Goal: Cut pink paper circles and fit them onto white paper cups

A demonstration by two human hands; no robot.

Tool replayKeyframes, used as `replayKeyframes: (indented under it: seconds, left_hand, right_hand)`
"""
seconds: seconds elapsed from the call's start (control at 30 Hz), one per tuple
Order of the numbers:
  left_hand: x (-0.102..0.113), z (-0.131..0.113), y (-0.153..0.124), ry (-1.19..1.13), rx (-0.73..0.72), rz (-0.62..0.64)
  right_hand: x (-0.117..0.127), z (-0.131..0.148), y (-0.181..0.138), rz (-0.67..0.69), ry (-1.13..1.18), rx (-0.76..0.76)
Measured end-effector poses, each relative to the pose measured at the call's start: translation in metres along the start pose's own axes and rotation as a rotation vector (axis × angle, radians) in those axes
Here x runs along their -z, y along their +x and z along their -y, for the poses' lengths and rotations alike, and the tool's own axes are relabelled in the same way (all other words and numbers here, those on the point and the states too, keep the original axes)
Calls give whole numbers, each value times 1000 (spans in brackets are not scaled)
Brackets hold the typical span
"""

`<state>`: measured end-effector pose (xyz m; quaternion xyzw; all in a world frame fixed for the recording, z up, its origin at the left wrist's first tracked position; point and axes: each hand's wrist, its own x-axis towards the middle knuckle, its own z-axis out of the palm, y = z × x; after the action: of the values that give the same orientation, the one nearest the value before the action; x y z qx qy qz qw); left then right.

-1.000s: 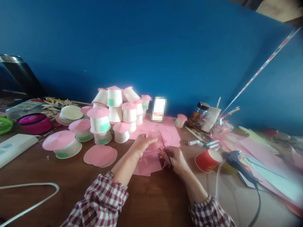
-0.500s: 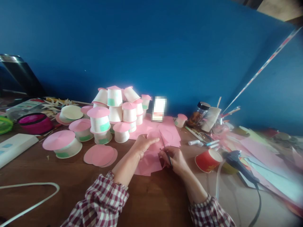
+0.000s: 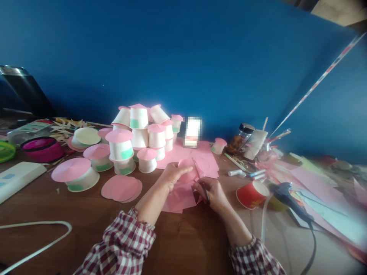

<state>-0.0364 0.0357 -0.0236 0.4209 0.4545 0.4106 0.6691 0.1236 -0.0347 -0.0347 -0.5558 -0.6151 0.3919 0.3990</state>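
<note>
My left hand [image 3: 174, 175] pinches a piece of pink paper [image 3: 187, 175], with the thumb lying on top of it. In my right hand [image 3: 214, 193] is a pair of dark-handled scissors [image 3: 205, 191], whose blades point away from me along the right edge of that paper. Below and behind the hands lie more pink paper sheets [image 3: 179, 198]. To the left of my left forearm, several cut pink paper circles [image 3: 122, 188] overlap on the brown table [image 3: 172, 240].
White paper cups with pink cone tops [image 3: 120, 145] stand stacked at the back left. On the right are a red paper cup [image 3: 252, 194], a glue gun [image 3: 294, 200] with its cable, a lidded jar [image 3: 242, 139] and loose papers. A white cord [image 3: 37, 223] curves at the front left.
Both hands stay almost in place. The scissors and the paper have shifted only very slightly.
</note>
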Motion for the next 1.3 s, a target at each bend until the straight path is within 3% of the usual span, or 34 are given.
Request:
replayKeyframes:
  seconds: [0.4, 0.83, 1.3]
  left_hand:
    - [-3, -5, -4, 35, 26, -12]
    - [-1, -5, -3, 61, 43, -11]
    - [-2, -7, -4, 80, -40, -32]
  right_hand:
    - [-2, 6, -1, 9, 91, -36]
    - [0, 4, -1, 0, 26, -5]
    - [-2, 6, -1, -2, 34, -28]
